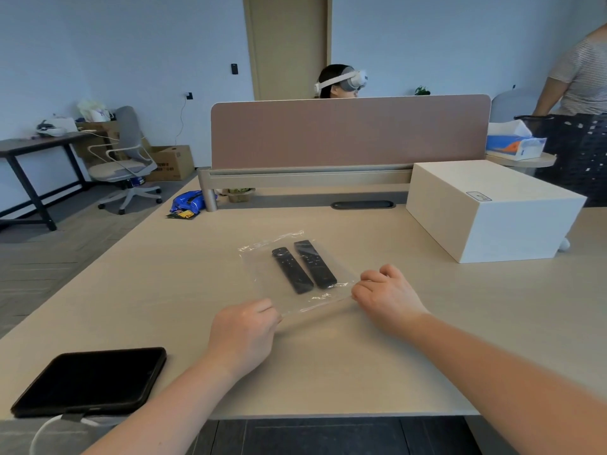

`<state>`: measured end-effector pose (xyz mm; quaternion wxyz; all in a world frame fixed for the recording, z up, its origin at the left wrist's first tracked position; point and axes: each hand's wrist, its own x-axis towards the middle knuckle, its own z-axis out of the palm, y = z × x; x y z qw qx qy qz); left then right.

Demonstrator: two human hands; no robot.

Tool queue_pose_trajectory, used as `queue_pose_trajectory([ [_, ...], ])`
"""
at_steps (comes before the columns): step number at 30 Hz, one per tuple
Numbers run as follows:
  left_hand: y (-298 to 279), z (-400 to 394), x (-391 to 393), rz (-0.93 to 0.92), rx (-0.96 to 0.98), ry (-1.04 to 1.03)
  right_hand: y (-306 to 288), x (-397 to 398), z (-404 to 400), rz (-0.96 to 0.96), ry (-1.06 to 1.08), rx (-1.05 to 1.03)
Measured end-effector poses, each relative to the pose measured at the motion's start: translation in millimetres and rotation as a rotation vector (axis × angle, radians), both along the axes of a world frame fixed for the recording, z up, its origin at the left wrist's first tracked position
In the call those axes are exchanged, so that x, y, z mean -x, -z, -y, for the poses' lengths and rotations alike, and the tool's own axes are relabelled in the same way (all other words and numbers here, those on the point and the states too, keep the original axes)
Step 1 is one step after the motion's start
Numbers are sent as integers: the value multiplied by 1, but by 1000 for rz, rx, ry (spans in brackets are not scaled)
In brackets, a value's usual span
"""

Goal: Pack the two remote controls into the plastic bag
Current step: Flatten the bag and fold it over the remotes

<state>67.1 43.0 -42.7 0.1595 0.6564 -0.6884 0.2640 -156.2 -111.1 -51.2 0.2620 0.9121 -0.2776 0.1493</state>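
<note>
A clear plastic bag lies flat on the beige desk in the middle of the head view. Two black remote controls rest side by side inside it, the left remote slightly nearer me than the right remote. My left hand pinches the bag's near left corner. My right hand pinches the near right corner, so the bag's near edge is stretched between both hands.
A black tablet with a white cable lies at the near left. A large white box stands at the right. A brown divider panel runs across the desk's far side, with a person behind it. Another person stands at the far right.
</note>
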Motion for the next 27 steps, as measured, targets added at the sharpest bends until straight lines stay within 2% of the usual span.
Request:
queue_pose_trajectory([
  [6, 3, 1, 3, 2, -40, -8, 1, 11, 4, -80, 119, -43],
  [9, 5, 1, 4, 14, -73, -11, 9, 17, 6, -142, 178, -150],
  [11, 7, 1, 5, 21, -93, -23, 13, 19, 8, -120, 212, -219],
  [14, 9, 2, 5, 21, -86, -15, 14, 19, 3, -80, 222, -205],
  [19, 11, 1, 4, 10, -67, -10, 7, 24, 2, -71, 289, -403],
  [24, 17, -1, 1, -20, -75, 9, 8, 27, 3, -44, 339, -413],
  [27, 20, -1, -1, -26, -111, 22, 7, 27, 3, -91, 352, -398],
])
